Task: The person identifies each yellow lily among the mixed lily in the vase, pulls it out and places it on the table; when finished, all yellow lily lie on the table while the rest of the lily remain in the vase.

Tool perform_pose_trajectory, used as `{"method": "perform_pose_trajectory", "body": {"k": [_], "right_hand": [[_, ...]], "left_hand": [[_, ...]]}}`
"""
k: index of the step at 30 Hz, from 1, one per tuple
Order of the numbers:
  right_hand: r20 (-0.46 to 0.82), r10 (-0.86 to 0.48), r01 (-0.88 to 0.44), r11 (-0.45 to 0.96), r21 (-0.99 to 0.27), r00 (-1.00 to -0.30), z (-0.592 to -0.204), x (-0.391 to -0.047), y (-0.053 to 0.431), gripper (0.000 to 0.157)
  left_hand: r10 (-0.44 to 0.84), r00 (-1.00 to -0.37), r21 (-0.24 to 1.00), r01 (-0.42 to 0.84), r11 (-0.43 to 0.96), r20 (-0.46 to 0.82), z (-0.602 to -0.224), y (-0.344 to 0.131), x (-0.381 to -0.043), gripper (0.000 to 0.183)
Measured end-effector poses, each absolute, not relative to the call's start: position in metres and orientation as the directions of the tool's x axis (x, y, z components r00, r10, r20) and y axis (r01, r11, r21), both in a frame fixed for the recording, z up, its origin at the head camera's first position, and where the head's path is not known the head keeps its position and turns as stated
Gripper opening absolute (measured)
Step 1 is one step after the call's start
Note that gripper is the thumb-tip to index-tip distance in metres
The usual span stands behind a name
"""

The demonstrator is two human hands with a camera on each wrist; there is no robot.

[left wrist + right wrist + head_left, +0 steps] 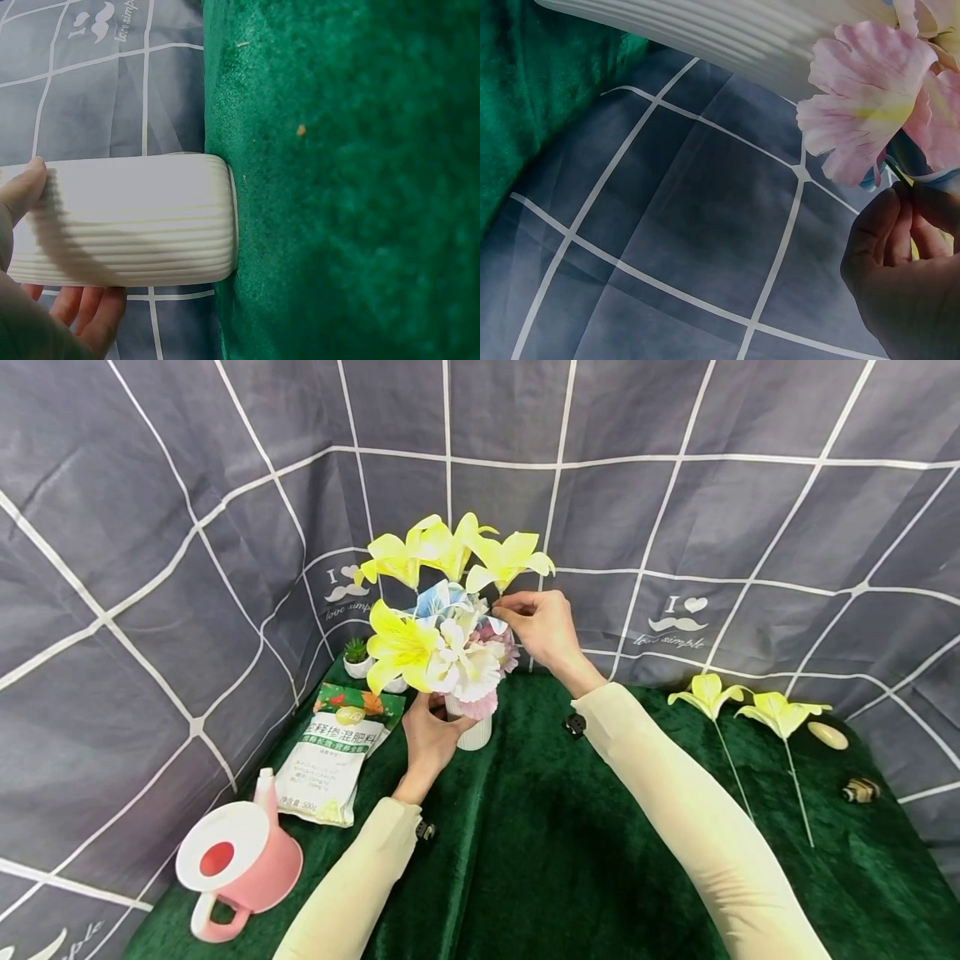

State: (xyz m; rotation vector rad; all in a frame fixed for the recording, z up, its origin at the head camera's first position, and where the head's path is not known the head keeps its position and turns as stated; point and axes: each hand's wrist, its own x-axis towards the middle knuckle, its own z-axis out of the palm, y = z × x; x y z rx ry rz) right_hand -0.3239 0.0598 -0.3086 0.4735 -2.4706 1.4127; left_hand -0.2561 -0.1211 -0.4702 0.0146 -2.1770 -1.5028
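A ribbed white vase [135, 225] stands upright on the green cloth, filled with yellow lilies, a blue flower and white and pink blooms [862, 97]. My left hand [432, 739] holds the vase by its upper part, thumb on one side and fingers on the other. Beside the bouquet, my right hand [542, 625] pinches a thin stem just under the rightmost yellow lily [507, 560]. The lower end of that stem is hidden among the other flowers. In the right wrist view the fingers [877, 225] curl close to a pink bloom.
Two loose yellow lilies [782, 714] lie at the right, near a flat pale oval object [828, 735] and a small brown striped object [861, 790]. At the left are a fertilizer bag [330, 764], a pink watering can [258, 864] and a small potted succulent [357, 658]. Grey checked fabric [615, 410] hangs behind.
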Motion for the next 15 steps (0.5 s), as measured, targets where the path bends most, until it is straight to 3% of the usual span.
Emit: {"method": "perform_pose_trajectory", "body": {"k": [15], "right_hand": [[0.447,-0.089,-0.442,0.405,-0.8,-0.89,-0.3068,-0.3214,0.0651,0.016]], "left_hand": [[-0.277,-0.882,0.883,0.258,0.391,0.381,-0.47,-0.121,-0.2554,0.059]]}}
